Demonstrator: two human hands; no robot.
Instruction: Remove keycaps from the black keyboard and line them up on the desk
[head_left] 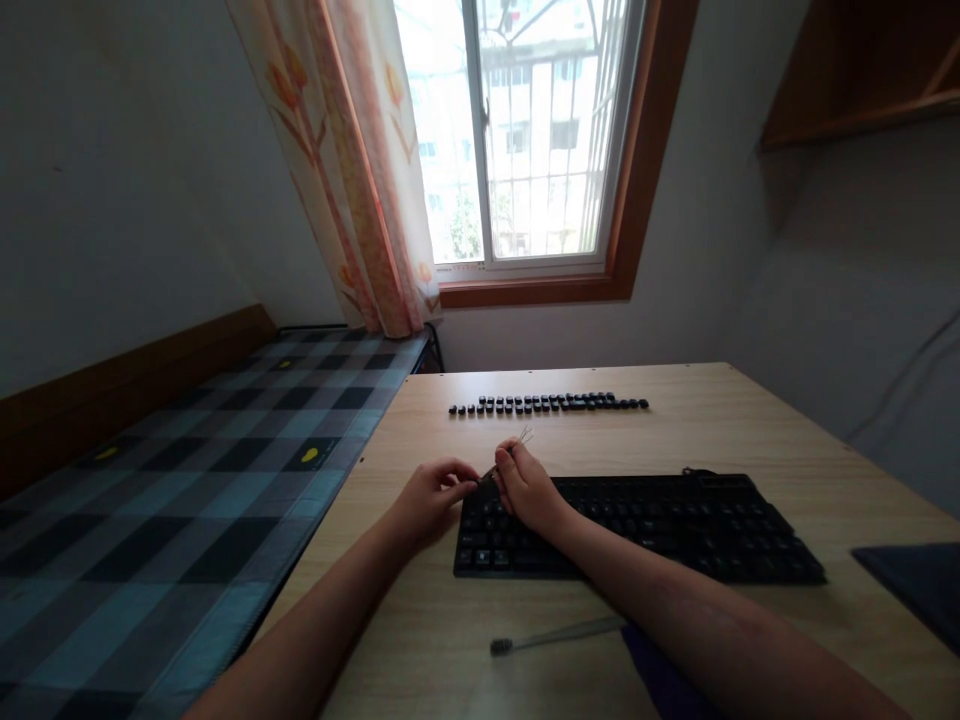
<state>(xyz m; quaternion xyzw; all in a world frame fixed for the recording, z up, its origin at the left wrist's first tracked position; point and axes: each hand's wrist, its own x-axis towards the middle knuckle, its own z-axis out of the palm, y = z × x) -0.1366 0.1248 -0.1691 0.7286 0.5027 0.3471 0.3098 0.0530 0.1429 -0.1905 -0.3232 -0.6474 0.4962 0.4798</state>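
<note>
A black keyboard (645, 525) lies on the wooden table in front of me. Over its upper left corner, my right hand (529, 490) is closed around a wire keycap puller (526, 435), whose thin metal wires stick out above the fingers. My left hand (435, 500) meets it from the left, thumb and forefinger pinched at a small dark piece between the hands. Whether that piece is a keycap or the puller's other end, I cannot tell. Loose black keycaps (551, 404) stand in rows farther back on the table.
Nearer to me lies a toothbrush (555, 635) with dark bristles, beside a purple cloth (660, 675) partly under my right forearm. A dark blue flat item (915, 580) rests at the right. Left of the table (390, 430) is a bed with a checked cover (300, 440).
</note>
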